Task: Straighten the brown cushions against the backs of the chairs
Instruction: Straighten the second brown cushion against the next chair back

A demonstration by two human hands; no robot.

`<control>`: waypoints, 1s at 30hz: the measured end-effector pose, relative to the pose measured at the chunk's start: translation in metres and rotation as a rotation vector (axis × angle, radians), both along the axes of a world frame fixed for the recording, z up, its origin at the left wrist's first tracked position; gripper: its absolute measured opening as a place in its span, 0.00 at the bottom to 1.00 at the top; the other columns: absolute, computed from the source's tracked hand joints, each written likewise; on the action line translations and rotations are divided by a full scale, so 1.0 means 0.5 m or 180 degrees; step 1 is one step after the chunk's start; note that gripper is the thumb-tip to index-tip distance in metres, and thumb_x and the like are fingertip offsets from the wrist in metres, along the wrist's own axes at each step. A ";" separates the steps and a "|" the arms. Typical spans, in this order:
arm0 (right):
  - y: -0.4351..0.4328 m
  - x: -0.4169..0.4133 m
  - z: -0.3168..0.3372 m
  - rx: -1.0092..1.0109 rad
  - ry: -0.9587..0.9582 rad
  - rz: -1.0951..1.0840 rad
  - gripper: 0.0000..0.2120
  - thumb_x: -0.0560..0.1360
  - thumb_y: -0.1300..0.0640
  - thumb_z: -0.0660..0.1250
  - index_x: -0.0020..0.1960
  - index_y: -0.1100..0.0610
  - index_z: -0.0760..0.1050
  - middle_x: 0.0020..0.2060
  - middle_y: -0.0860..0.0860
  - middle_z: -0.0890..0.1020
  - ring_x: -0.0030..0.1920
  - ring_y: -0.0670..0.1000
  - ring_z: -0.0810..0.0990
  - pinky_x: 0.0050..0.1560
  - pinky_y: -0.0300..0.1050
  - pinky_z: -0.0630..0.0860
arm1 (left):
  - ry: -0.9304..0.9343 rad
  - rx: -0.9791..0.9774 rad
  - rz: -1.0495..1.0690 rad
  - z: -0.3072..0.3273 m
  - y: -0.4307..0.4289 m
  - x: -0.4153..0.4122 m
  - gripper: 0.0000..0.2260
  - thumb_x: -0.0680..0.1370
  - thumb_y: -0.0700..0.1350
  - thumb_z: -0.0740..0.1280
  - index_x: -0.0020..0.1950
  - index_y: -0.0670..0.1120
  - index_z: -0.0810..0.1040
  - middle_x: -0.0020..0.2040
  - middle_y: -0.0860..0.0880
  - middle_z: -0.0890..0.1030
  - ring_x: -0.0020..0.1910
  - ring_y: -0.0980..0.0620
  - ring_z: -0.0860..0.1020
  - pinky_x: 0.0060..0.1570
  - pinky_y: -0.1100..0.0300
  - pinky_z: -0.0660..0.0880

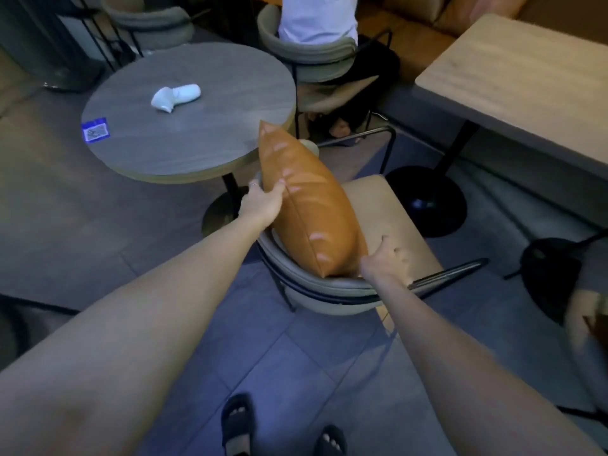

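We were mid-way on one chair; the brown cushion (309,209) stood on edge on the seat, its lower corner against the curved backrest (329,284), its long axis running from 6 toward 11 o'clock and not yet lying flat against the back; our left hand (263,202) was closed on the cushion's left seam, thumb on top; our right hand (386,258) lay with fingers loosely spread at the lower right corner, touching it, grip not certain; we judged squaring it to the back was left; another chair at 3 o'clock, half out of view and blurred, may need doing, we could not tell; the round table (184,146) edge sat just beside the cushion's top corner at 11 o'clock, tight there; the beige seat (388,209) toward 2 o'clock lay open; the chair's metal arm (450,273) ran close by the right wrist.
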State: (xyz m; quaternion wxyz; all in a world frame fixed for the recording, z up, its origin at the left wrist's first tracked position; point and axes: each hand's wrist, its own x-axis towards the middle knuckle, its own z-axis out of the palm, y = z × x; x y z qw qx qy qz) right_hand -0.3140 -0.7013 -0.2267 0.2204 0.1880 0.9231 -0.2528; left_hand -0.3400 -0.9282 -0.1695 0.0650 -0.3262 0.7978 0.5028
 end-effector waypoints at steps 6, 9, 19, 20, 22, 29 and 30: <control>-0.008 0.031 -0.060 -0.0343 -0.0440 -0.1654 0.50 0.75 0.49 0.69 0.81 0.49 0.33 0.82 0.59 0.40 0.79 0.68 0.50 0.73 0.73 0.57 | -0.0020 0.0839 -0.0017 -0.056 -0.034 -0.061 0.56 0.63 0.74 0.73 0.82 0.58 0.49 0.81 0.50 0.60 0.76 0.44 0.65 0.74 0.44 0.63; -0.037 0.042 -0.085 -0.1295 -0.0492 -0.2709 0.51 0.78 0.52 0.68 0.81 0.54 0.30 0.79 0.65 0.58 0.74 0.67 0.65 0.71 0.59 0.65 | -0.0242 0.0769 -0.0059 -0.087 -0.059 -0.108 0.66 0.52 0.75 0.77 0.82 0.58 0.49 0.79 0.48 0.64 0.75 0.43 0.66 0.74 0.40 0.64; 0.000 0.001 -0.125 -0.1260 -0.0087 -0.2482 0.50 0.77 0.55 0.64 0.78 0.62 0.27 0.70 0.67 0.72 0.69 0.67 0.72 0.69 0.57 0.71 | -0.0469 0.0681 -0.0268 -0.117 -0.071 -0.168 0.70 0.46 0.74 0.79 0.81 0.55 0.50 0.78 0.44 0.63 0.73 0.40 0.67 0.71 0.36 0.67; 0.013 -0.007 -0.122 -0.1251 -0.0063 -0.2421 0.50 0.76 0.55 0.64 0.78 0.62 0.26 0.69 0.66 0.74 0.68 0.67 0.73 0.69 0.58 0.72 | -0.0465 0.0703 -0.0235 -0.117 -0.062 -0.169 0.71 0.45 0.74 0.78 0.81 0.55 0.50 0.77 0.44 0.64 0.72 0.40 0.68 0.70 0.36 0.68; 0.049 -0.034 -0.129 -0.1258 -0.0053 -0.2310 0.53 0.74 0.54 0.65 0.77 0.61 0.25 0.70 0.66 0.74 0.68 0.67 0.73 0.68 0.61 0.72 | -0.0443 0.0736 -0.0179 -0.119 -0.041 -0.170 0.73 0.42 0.75 0.78 0.81 0.56 0.50 0.77 0.45 0.65 0.72 0.41 0.68 0.70 0.37 0.68; 0.228 -0.126 -0.160 -0.1153 -0.0019 -0.2158 0.53 0.69 0.54 0.65 0.80 0.55 0.30 0.66 0.63 0.75 0.61 0.68 0.78 0.54 0.66 0.81 | -0.0557 0.0753 0.0064 -0.127 0.096 -0.169 0.70 0.47 0.74 0.77 0.82 0.55 0.47 0.77 0.44 0.64 0.72 0.38 0.67 0.69 0.34 0.66; 0.251 -0.138 -0.150 -0.1096 0.0012 -0.2127 0.51 0.69 0.54 0.64 0.81 0.58 0.34 0.64 0.64 0.75 0.61 0.68 0.78 0.53 0.64 0.82 | -0.0590 0.0733 0.0079 -0.126 0.120 -0.170 0.69 0.50 0.74 0.77 0.82 0.55 0.46 0.78 0.43 0.63 0.73 0.37 0.66 0.69 0.32 0.66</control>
